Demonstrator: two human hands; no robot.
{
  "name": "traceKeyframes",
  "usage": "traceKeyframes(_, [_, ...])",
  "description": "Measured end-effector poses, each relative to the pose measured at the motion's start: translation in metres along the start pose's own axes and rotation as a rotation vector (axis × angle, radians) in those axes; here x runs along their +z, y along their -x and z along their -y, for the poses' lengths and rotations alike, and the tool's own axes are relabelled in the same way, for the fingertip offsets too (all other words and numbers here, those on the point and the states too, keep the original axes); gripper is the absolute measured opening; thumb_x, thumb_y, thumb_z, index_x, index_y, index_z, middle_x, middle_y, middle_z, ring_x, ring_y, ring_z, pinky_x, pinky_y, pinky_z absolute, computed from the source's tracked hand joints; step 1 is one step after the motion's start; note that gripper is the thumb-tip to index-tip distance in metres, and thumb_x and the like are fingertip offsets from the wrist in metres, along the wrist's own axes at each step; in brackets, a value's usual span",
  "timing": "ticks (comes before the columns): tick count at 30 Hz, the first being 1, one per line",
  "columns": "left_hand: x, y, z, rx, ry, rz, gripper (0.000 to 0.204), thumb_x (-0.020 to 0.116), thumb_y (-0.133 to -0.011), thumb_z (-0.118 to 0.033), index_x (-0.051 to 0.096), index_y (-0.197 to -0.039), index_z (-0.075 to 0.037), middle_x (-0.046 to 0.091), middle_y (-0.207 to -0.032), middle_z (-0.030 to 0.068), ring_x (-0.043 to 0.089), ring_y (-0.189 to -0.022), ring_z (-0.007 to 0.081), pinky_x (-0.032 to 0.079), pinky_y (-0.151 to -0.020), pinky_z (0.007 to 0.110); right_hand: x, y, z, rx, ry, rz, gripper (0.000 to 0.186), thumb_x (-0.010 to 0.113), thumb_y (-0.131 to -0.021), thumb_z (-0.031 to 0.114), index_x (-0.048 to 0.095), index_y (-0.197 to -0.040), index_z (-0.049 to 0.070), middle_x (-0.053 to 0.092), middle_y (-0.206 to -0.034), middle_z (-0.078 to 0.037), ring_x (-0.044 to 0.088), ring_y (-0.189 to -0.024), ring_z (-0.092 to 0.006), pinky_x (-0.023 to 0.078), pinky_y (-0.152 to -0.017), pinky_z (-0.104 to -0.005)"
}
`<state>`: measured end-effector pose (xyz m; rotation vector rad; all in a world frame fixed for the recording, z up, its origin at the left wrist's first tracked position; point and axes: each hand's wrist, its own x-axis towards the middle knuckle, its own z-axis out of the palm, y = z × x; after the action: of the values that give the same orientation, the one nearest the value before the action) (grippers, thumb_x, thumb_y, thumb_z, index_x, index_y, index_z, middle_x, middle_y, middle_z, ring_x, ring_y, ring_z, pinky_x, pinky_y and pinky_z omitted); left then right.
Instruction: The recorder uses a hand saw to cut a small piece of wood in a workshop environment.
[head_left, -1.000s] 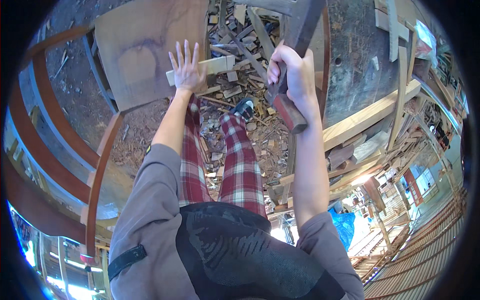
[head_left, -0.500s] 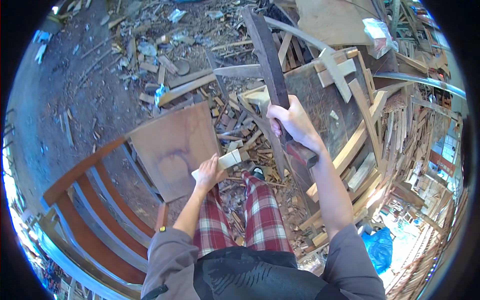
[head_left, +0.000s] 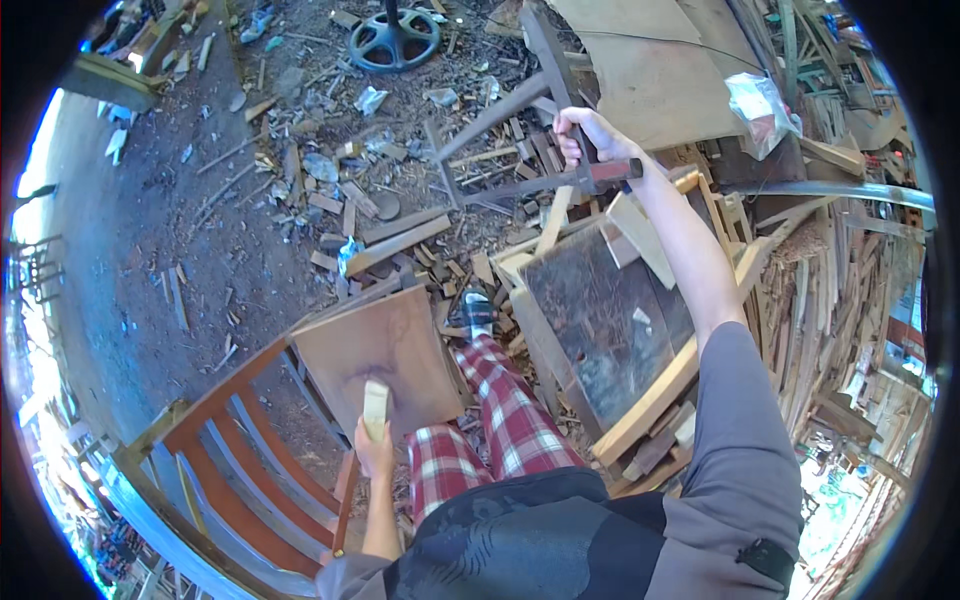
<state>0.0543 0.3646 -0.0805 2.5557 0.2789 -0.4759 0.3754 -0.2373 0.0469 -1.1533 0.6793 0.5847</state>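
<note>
My left hand is closed around a short pale wood block, holding it upright over the flat wooden seat of a brown chair. Brown slats of the chair's back curve away at the lower left. My right hand is raised at the upper right, gripping a dark wooden frame of joined bars. A reddish-brown bar end juts out beside the wrist. What kind of frame it is, I cannot tell.
A wooden stand with a dark panel top and pale rails stands at the right. Wood offcuts litter the ground. A black spoked wheel base, brown sheet and clear plastic bag lie farther off. Lumber is piled at the right.
My right hand has moved away from me and the frame has turned, showing more bars. My left hand has come left and nearer, with the block now upright. The view has shifted.
</note>
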Motion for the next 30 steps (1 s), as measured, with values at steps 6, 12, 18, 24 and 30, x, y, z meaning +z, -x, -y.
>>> traceKeyframes(6, [-0.028, 0.043, -0.009, -0.36, 0.014, -0.124, 0.062, 0.073, -0.084, -0.025, 0.049, -0.129, 0.009, 0.056, -0.124, 0.0272, 0.054, -0.116, 0.0394, 0.042, -0.099, 0.044, -0.092, -0.052, 0.012, 0.061, -0.001, 0.001, 0.021, 0.058, -0.08, 0.021, 0.048, -0.063, 0.013, 0.044, -0.053, 0.001, 0.04, -0.044, -0.011, 0.037, -0.046, -0.0274])
traceKeyframes(12, [-0.046, 0.052, -0.052, -0.288, -0.192, 0.006, 0.062, 0.075, -0.081, -0.022, 0.049, -0.129, 0.005, 0.057, -0.12, 0.0243, 0.055, -0.113, 0.039, 0.042, -0.098, 0.044, -0.21, -0.086, -0.002, 0.13, 0.169, -0.176, 0.019, 0.057, -0.082, 0.018, 0.057, -0.096, 0.007, 0.055, -0.066, -0.003, 0.056, -0.056, -0.0164, 0.05, -0.055, -0.0322])
traceKeyframes(18, [-0.049, 0.024, -0.07, -0.227, -0.227, 0.033, 0.061, 0.075, -0.081, -0.023, 0.049, -0.129, 0.004, 0.057, -0.12, 0.0237, 0.055, -0.112, 0.0392, 0.043, -0.097, 0.044, -0.287, -0.079, -0.034, 0.223, 0.263, -0.263, 0.022, 0.063, -0.083, 0.009, 0.061, -0.103, 0.002, 0.061, -0.07, -0.007, 0.064, -0.065, -0.0204, 0.055, -0.063, -0.0359])
traceKeyframes(24, [-0.037, 0.002, -0.084, -0.224, -0.218, 0.058, 0.06, 0.074, -0.082, -0.024, 0.049, -0.128, 0.005, 0.057, -0.121, 0.0238, 0.055, -0.112, 0.0396, 0.042, -0.097, 0.044, -0.336, -0.085, -0.03, 0.303, 0.573, -0.473, 0.018, 0.072, -0.08, 0.014, 0.066, -0.089, 0.0, 0.068, -0.077, -0.011, 0.066, -0.07, -0.0225, 0.054, -0.066, -0.0368])
traceKeyframes(30, [-0.031, 0.0, -0.096, -0.146, -0.258, 0.091, 0.06, 0.073, -0.083, -0.024, 0.049, -0.128, 0.005, 0.057, -0.121, 0.0246, 0.054, -0.113, 0.0399, 0.042, -0.098, 0.044, -0.282, -0.079, 0.001, 0.345, 1.266, -0.796, 0.062, 0.081, -0.075, 0.026, 0.055, -0.126, 0.0, 0.062, -0.124, -0.021, 0.061, -0.115, -0.03, 0.052, -0.092, -0.0384])
